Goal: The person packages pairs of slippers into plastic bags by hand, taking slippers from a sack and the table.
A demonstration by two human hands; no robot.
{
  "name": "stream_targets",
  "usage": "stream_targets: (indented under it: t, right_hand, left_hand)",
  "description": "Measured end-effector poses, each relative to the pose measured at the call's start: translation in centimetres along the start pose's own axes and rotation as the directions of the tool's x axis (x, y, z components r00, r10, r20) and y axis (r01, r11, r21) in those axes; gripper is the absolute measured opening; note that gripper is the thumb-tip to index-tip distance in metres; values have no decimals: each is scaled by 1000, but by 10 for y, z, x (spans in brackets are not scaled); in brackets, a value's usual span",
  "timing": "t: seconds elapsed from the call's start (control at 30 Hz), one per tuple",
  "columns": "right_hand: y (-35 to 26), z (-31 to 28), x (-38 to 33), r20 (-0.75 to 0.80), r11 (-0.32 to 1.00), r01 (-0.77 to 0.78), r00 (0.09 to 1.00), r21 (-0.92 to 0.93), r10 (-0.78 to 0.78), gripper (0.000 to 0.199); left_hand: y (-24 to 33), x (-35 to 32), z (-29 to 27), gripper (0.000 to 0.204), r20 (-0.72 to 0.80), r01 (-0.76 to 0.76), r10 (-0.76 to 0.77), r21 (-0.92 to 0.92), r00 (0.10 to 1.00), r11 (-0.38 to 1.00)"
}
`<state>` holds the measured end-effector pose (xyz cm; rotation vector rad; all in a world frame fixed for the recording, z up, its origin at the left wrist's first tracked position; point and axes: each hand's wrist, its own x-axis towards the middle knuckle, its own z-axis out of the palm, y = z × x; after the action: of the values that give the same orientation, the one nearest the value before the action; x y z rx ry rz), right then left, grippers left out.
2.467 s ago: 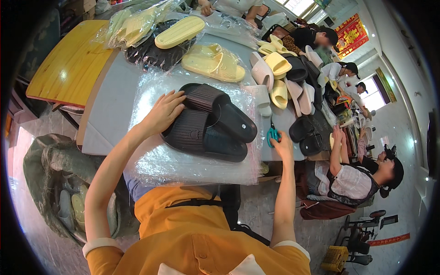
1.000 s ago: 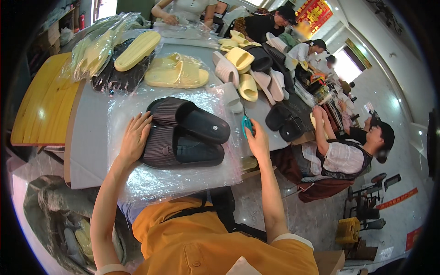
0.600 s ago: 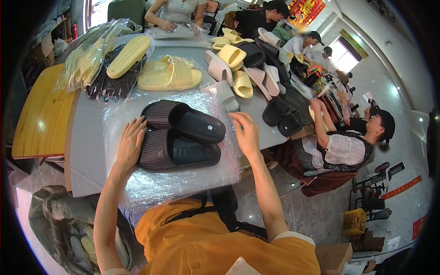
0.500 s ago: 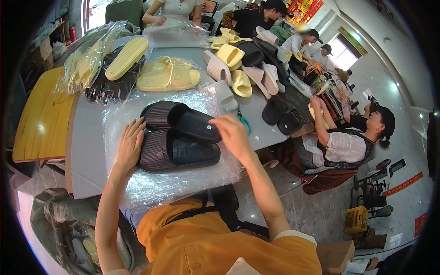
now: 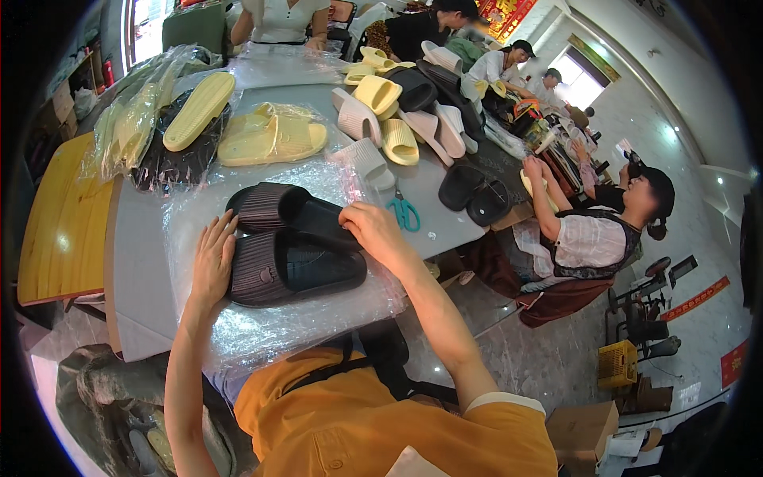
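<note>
Both hands lay flat and open: the left hand point(image 5: 213, 266) steadied the near dark slipper point(image 5: 298, 274), the right hand point(image 5: 373, 230) pressed the far slipper point(image 5: 290, 211), pinning the pair on a plastic bag point(image 5: 262, 334) spread over the table point(image 5: 131, 262).

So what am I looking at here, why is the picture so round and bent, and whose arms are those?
A wide fisheye camera on a person's head looks down, so edges bend. No machine: the arms are that person's own. The left hand lies flat on the near dark brown slipper; the right hand touches the far one. Both slippers lie on a clear plastic bag on the grey table. Teal scissors and yellow slippers lie nearby. Other people sit at the table's right and far sides.
</note>
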<state>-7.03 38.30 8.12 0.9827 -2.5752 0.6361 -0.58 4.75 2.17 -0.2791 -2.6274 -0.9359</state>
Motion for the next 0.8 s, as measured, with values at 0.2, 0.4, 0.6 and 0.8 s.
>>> stream_targets:
  t: [0.2, 0.4, 0.6, 0.8]
  right_hand:
    - [1, 10, -4, -92, 995, 61, 993, -83, -68, 7]
    - [2, 12, -9, -114, 998, 34, 993, -51, -39, 9]
    - [9, 11, -21, -139, 991, -126, 982, 51, 132, 5]
    - [91, -26, -82, -192, 617, -477, 673, 626, 715, 18]
  left_hand:
    - [0, 1, 1, 45, 2, -12, 12, 16, 1000, 1000]
    - [-4, 0, 3, 45, 5, -12, 12, 19, 1000, 1000]
    - [2, -1, 3, 45, -11, -9, 9, -1, 1000, 1000]
    - [-5, -3, 1, 44, -8, 8, -8, 10, 1000, 1000]
